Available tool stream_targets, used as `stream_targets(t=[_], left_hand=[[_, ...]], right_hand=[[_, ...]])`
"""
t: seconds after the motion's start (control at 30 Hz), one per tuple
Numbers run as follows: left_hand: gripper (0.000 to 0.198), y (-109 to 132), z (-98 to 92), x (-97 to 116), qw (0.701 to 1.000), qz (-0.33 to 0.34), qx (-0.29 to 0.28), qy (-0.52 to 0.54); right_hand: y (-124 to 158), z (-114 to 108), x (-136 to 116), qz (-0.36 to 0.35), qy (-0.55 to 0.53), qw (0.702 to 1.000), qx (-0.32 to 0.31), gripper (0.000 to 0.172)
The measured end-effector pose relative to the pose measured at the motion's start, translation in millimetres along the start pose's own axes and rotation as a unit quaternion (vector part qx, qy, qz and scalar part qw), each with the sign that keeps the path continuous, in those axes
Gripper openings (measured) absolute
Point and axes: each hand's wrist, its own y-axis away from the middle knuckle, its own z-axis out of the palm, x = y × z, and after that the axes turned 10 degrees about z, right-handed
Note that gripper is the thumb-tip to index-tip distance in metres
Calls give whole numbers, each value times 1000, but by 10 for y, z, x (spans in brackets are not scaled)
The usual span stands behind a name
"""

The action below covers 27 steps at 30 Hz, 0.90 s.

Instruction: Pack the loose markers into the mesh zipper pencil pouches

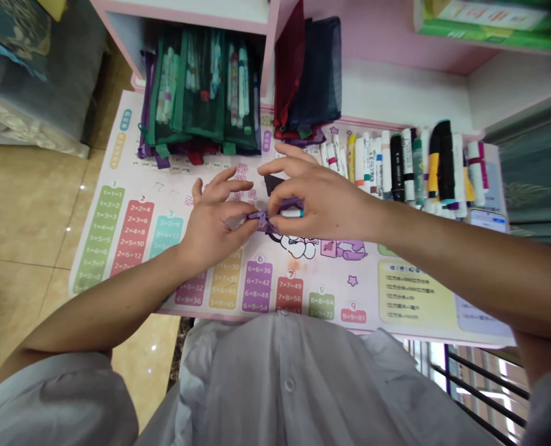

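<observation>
A purple pouch (263, 221), largely hidden by my fingers, is held low over the middle of the desk mat. My left hand (217, 214) pinches its left end between thumb and index finger, the other fingers spread. On the opposite side, my right hand (315, 195) has thumb and fingertips closed on the purple edge. A white and blue bit (295, 212), perhaps part of a marker, shows beside the right fingertips. Beyond that hand lies a row of markers (398, 164) in several colours.
Green mesh pouches (203, 93) with pens inside stand in the left shelf compartment. Red (288, 68) and dark blue (319, 68) pouches lean beside the divider. A phone (488, 219) lies at the right. Green books (489, 25) sit upper right. The printed mat (284, 310) covers the desk.
</observation>
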Motion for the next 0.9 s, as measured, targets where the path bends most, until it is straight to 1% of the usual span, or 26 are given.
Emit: stream_targets(t=[0.1,0.2,0.33,0.4,0.6,0.8,0.9], left_hand=[[11,1,0,-11,1000,3,0,0],[11,-2,-1,-11,1000,6,3,-1],[14,-8,-4,1,1000,8,1,-3],[14,-10,-7,7,1000,8,3,-5],[14,-18,-17,11,1000,-1,2,-9],[18,-9,-19,1,1000,0,-3,-7],[19,-2,-16,-9,1000,2,0,-5]], right_hand=[[0,5,7,1,0,1000,5,8],[14,18,-12,2,4,1000,7,4],[25,56,-82,29,20,999,19,15],[20,78,-117,49,27,998,28,18],[10,97,-170,84,19,996,19,10],[44,35,-180,128,-6,992,20,9],[48,-2,-172,152,-27,988,10,11]])
